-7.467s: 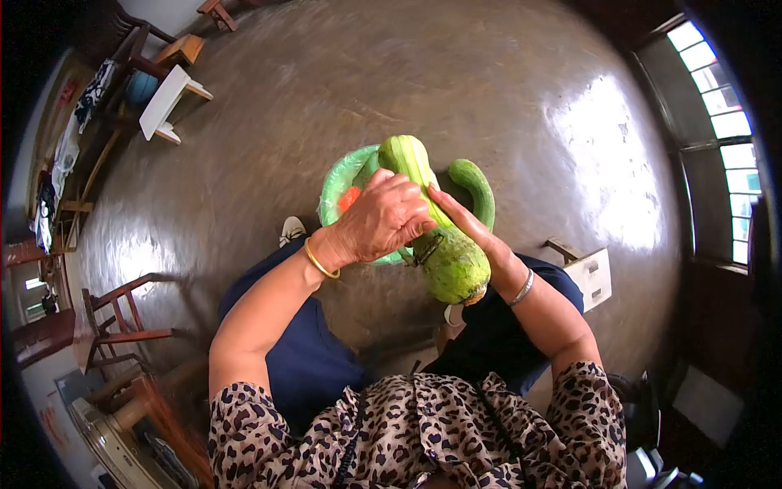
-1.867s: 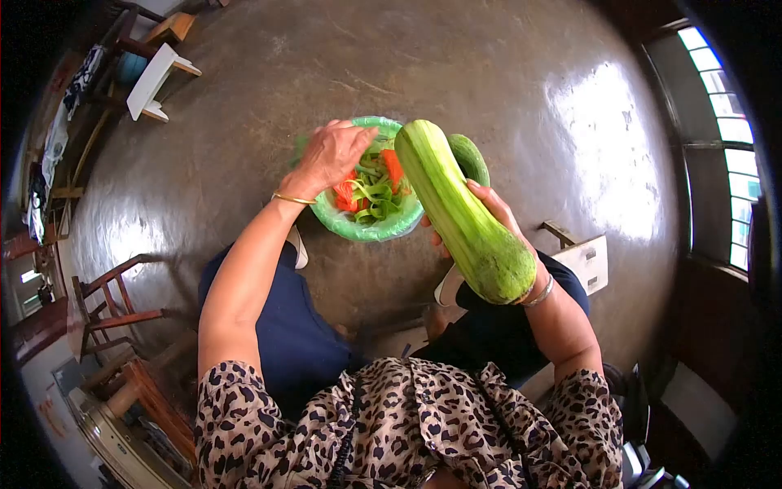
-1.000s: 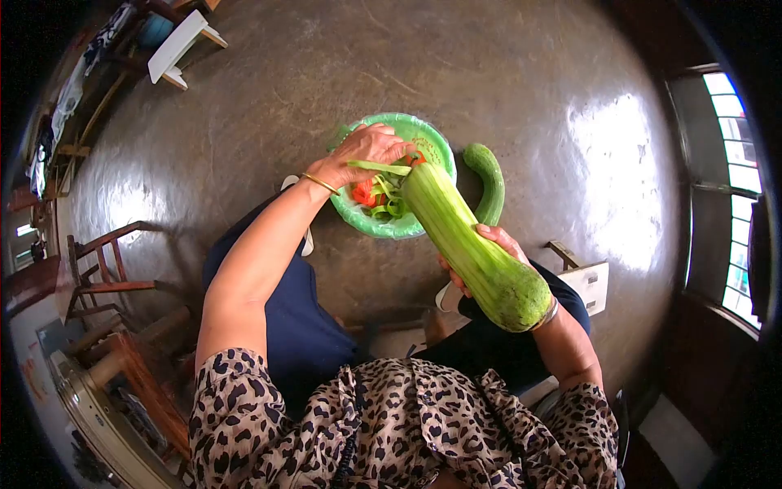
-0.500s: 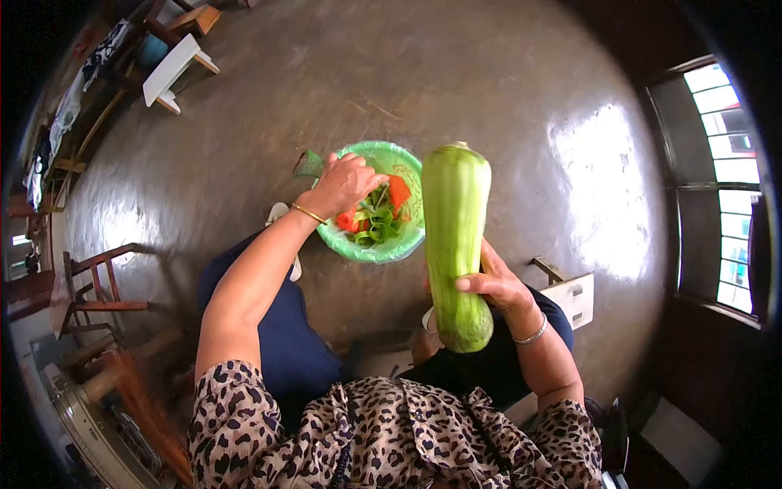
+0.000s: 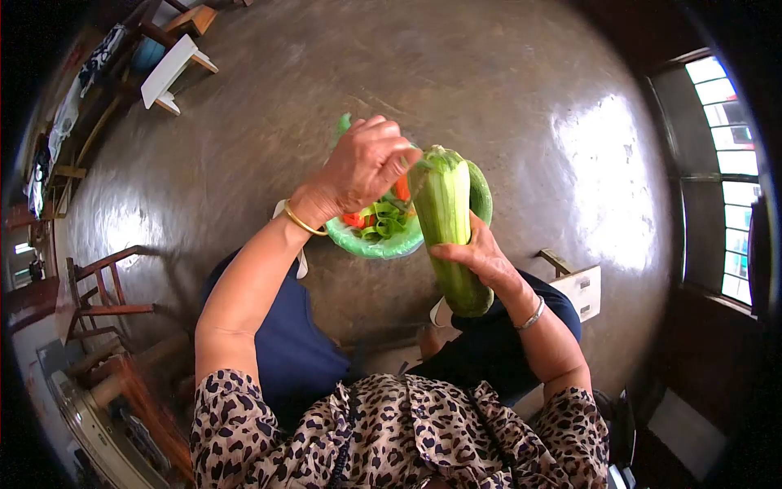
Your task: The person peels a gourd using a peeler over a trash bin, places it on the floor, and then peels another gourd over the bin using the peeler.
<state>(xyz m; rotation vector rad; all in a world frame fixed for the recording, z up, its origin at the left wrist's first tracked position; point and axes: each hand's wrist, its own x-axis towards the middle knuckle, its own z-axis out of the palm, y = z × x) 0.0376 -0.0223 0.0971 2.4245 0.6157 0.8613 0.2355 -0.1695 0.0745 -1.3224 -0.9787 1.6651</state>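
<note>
My right hand [image 5: 481,254] grips a long green gourd [image 5: 446,208] around its lower part, stem end up and slightly tilted. Pale stripes run down its upper side, and its lower end is darker green. Close to the stem end, my left hand [image 5: 366,167] is closed on what looks like a peeler, mostly hidden by the fingers. A green piece [image 5: 344,124] juts out past that hand. Beneath both hands, a green bowl [image 5: 371,247] on the floor holds green peel strips [image 5: 389,224] and orange-red pieces [image 5: 402,189]. A darker green shape [image 5: 481,191] shows behind the gourd.
A white-topped stool [image 5: 582,292] stands by my right leg, and a low white bench [image 5: 169,72] is at the far left. Wooden chair [image 5: 110,285] rails are on the left. A barred window [image 5: 727,163] is at the right over the brown floor [image 5: 521,73].
My left hand has risen out of the bowl and moved right to the gourd's top. My right hand has shifted the gourd slightly up and left.
</note>
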